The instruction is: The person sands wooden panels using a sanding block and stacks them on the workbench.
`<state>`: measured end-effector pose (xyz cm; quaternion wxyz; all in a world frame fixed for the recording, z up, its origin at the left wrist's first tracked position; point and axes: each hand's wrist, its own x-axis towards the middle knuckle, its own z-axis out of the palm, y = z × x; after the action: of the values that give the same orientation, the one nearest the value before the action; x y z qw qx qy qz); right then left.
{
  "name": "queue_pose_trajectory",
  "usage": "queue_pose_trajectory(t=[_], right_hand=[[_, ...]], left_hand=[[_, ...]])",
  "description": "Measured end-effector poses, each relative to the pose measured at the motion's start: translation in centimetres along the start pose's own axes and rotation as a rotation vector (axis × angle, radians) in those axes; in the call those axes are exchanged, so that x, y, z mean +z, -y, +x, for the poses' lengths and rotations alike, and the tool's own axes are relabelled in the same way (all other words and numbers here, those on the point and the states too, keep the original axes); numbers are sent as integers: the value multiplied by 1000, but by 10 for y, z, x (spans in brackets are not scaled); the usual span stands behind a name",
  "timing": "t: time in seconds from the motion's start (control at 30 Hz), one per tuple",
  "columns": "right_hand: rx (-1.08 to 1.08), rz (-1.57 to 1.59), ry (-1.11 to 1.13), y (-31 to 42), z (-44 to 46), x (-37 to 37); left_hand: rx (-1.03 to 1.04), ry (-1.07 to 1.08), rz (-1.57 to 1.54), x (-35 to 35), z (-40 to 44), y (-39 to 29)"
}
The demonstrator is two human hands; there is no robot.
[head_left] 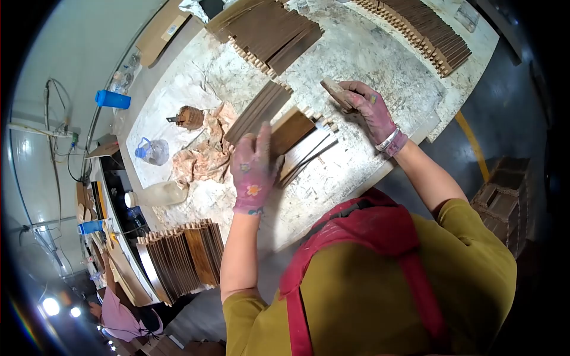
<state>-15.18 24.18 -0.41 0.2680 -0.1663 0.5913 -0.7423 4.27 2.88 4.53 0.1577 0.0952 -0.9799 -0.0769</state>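
My left hand [252, 169], in a stained pink glove, is at the near end of a brown wooden board [291, 132]. Its fingers lie along one side and the thumb is on the other, gripping that end. Pale pegs [323, 120] stick out from the board's far end. Beside it lie more narrow boards [309, 155], and a small stack of brown boards [259, 110] is just beyond my fingers. My right hand [369, 110], gloved too, pinches a flat brown pad-like piece [336, 94] above the table, apart from the board.
Pegged boards stand in rows at the back [270, 35], far right [415, 29] and near left [181, 261]. A crumpled stained cloth [202, 157], a brush-like bundle [190, 117] and plastic bottles [155, 152] occupy the table's [356, 59] left side. Another person [119, 314] is at lower left.
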Motion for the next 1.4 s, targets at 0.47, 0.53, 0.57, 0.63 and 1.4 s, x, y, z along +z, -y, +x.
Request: queue_pose_trajectory(t=[0.47,0.53,0.57,0.63,1.4], right_hand=[[-52,-183,59,-7,-26,-7],[-111,-128,101,-5,-24,7],[-81,-199,122,-3,-22,12],[-23,-342,167,2,-13,19],[-917,-1165,563,9,-73,84]], left_hand=[[-36,-9,-38,37,-21,-26],[-41,-27,-27,38,-22,-28],[-41,-36,-22,38,-23,-28],[-14,-56,0,38,-23,-26],[-46,559,-551,43,25,38]])
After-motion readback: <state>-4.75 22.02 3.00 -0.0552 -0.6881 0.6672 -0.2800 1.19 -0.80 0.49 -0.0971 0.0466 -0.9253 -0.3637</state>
